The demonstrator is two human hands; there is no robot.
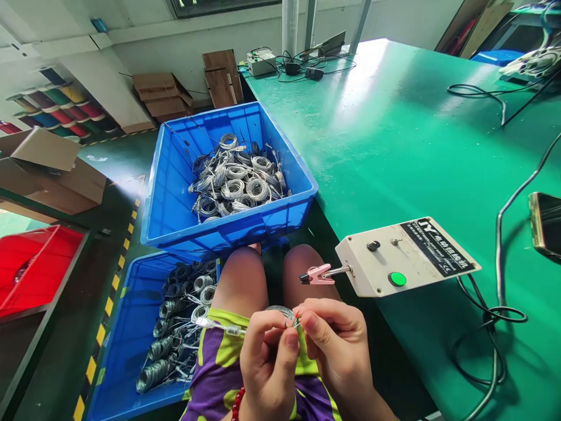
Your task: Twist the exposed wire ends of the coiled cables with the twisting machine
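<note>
Hands (267,356) (337,345) pinch thin braided-metal cable (280,313) — coiled, silvery, red-tipped.

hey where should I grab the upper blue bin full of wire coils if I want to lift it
Probably grip the upper blue bin by its rolled rim, one hand on each long side, coming from above. The rim overhangs the walls and the wire coils lie low inside, clear of it.

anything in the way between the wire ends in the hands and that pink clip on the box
Nothing visible. The wire ends, pinched between the left hand and right hand, sit just below the pink clip, with only open air above the knees between them.
</note>
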